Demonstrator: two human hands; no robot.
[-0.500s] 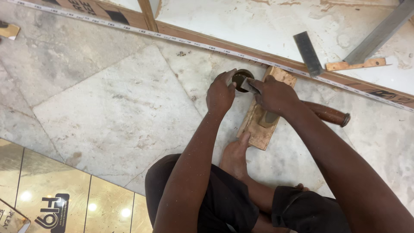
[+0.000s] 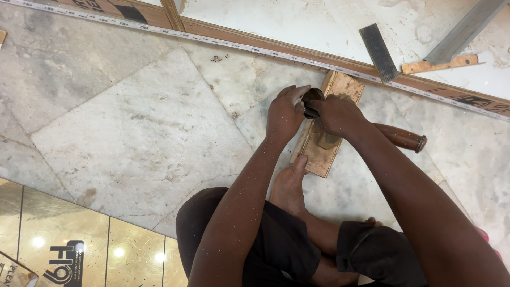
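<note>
Both hands — left [image 2: 284, 114], right [image 2: 337, 114] — grasp the dark round fitting [image 2: 311, 98] over the wooden block [image 2: 326, 133]; I keep it square, foot [image 2: 289, 186] bracing.

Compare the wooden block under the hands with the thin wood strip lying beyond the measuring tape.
The wooden block is broad and thick; the wood strip is narrow and thin. The block lies on the near side of the measuring tape, partly covered by the left hand and right hand; the strip lies untouched on the far side. A bare foot touches the block's near end. Both are light brown wood, flat on the floor.
</note>
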